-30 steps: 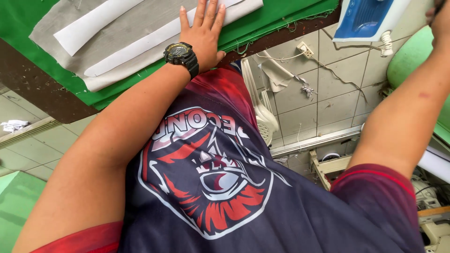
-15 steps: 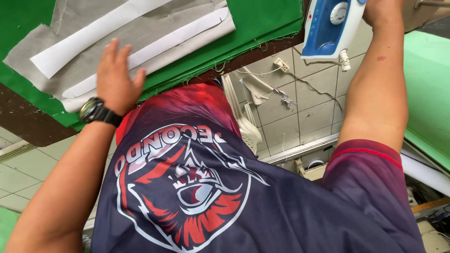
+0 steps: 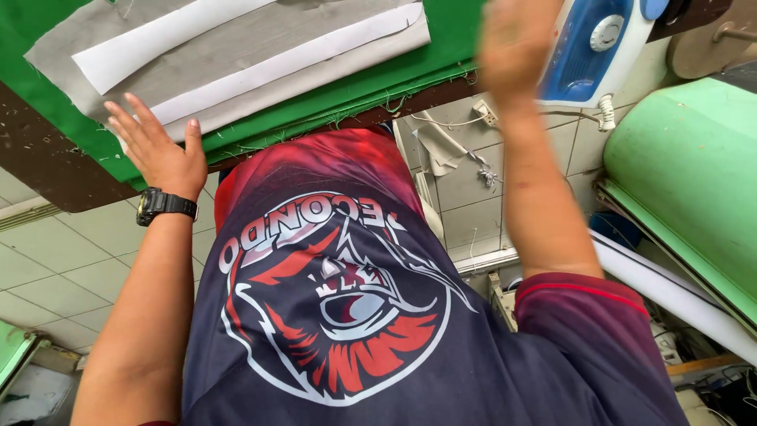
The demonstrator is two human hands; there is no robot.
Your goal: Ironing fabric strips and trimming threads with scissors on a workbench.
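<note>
The grey fabric (image 3: 236, 55) with its white strips (image 3: 165, 35) lay on the green-covered table (image 3: 449, 31). Your left hand (image 3: 158, 150) had slid to its near-left edge, fingers spread flat, gripping nothing. Your right hand (image 3: 516, 43), blurred, had left the blue iron (image 3: 591, 47); I couldn't tell its grip.

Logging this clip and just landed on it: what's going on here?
A person stands at a table covered in green cloth. Their left hand, a black watch on its wrist, rests flat at the near edge of a grey fabric piece with white strips laid on it. Their right hand, blurred, is raised beside a blue and white iron; whether it touches the iron is unclear.
</note>
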